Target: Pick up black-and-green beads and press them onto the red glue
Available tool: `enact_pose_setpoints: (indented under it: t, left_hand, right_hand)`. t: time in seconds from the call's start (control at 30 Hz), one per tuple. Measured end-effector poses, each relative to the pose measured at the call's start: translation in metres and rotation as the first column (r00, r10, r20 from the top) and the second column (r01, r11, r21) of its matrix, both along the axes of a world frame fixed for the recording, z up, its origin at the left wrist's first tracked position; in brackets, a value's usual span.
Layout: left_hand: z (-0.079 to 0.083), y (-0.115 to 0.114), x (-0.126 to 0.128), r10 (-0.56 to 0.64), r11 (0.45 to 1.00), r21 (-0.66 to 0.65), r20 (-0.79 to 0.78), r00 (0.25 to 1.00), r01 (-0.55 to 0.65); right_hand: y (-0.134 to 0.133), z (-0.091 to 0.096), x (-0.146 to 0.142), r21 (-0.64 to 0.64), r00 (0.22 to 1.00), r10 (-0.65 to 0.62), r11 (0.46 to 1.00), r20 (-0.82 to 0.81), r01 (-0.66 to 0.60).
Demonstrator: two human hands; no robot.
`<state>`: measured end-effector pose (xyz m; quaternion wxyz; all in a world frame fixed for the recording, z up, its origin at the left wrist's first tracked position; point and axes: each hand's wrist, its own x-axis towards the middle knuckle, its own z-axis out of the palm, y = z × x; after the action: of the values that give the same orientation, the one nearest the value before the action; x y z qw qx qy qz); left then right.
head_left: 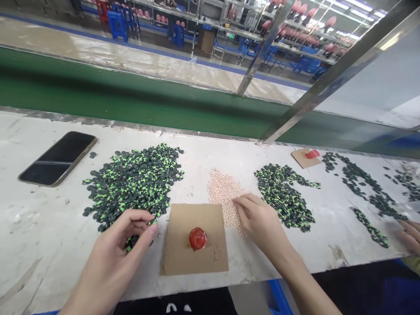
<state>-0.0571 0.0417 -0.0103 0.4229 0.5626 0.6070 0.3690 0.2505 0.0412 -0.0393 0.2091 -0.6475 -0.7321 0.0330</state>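
My left hand (126,238) is curled at the near edge of a big heap of small black-and-green parts (134,179), pinching a few of them between thumb and fingers. My right hand (257,218) rests with fingers bent down on a pile of tiny pale pink beads (225,192), fingertips pressed into it. Between the hands lies a brown cardboard square (183,253) with a glossy red blob (197,238) on it. A second heap of black-and-green parts (285,197) lies just right of my right hand.
A dark phone (59,157) lies face up at the far left of the white bench (33,245). Another cardboard piece with a red blob (306,156) and more scattered green parts (364,183) lie to the right, by another person's hand (410,234). A green conveyor belt (98,94) runs behind.
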Motion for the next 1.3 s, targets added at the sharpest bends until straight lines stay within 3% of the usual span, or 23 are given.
enact_pose_setpoints:
  t: [0.1, 0.43, 0.8, 0.93, 1.07, 1.2, 1.3]
  left_hand:
    - [0.007, -0.005, 0.009, 0.071, 0.997, -0.021, 0.089, 0.993, -0.07]
    - [0.013, -0.004, 0.016, -0.052, 0.998, 0.028, 0.141, 0.989, 0.048]
    - [0.008, -0.007, 0.012, -0.108, 0.992, 0.078, 0.105, 0.989, 0.1]
    - [0.009, -0.01, 0.022, -0.045, 0.996, 0.087, 0.178, 0.983, 0.03]
    - [0.011, -0.012, 0.031, -0.078, 0.992, 0.115, 0.192, 0.978, 0.057]
    - [0.015, -0.013, 0.043, -0.185, 0.974, 0.164, 0.192, 0.964, 0.155]
    - [0.016, -0.014, 0.063, -0.305, 0.919, 0.312, 0.175, 0.936, 0.241]
  right_hand:
    - [0.001, 0.0, 0.003, 0.023, 1.0, -0.018, 1.0, -0.023, 0.018]
    - [-0.009, 0.004, 0.003, 0.001, 0.994, -0.101, 0.995, -0.029, 0.101]
    - [-0.007, 0.002, 0.004, 0.027, 0.943, -0.138, 0.988, -0.303, 0.154]
    - [-0.007, -0.001, 0.006, 0.002, 0.851, -0.236, 0.963, -0.469, 0.268]
    - [-0.008, 0.0, 0.008, -0.072, 0.699, -0.319, 0.931, -0.64, 0.358]
    - [-0.018, 0.014, -0.001, -0.161, 0.511, -0.319, 0.93, -0.798, 0.329]
    - [-0.03, 0.029, -0.02, -0.214, 0.367, -0.295, 0.945, -0.882, 0.247]
